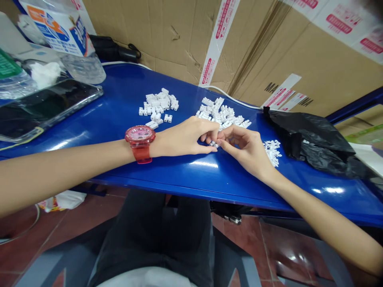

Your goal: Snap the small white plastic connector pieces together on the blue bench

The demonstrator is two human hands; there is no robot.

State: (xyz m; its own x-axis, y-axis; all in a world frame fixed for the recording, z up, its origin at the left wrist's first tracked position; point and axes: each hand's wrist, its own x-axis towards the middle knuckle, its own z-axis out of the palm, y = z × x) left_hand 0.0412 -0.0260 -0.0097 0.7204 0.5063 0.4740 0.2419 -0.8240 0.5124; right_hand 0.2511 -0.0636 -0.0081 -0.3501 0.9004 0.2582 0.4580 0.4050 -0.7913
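My left hand point(188, 136), with a red watch point(140, 137) on the wrist, pinches a small white plastic connector point(214, 144) between thumb and fingers. Fingertips of my right hand point(247, 148) meet it from the other side, closed on the same connector, which they mostly cover. Behind the hands lies a loose pile of white connector pieces point(221, 111). Blocky white connectors point(158, 101) form another pile to the left, with a few set slightly apart. Smaller white parts point(272, 152) are heaped just right of my right hand.
The blue table point(176, 171) has its front edge close to my lap. A phone point(50, 105), a clear bottle point(82, 67) and a black folded umbrella point(115, 50) occupy the left. At right is a black plastic bag point(311, 139). Cardboard boxes point(167, 32) stand behind a white cable point(233, 97).
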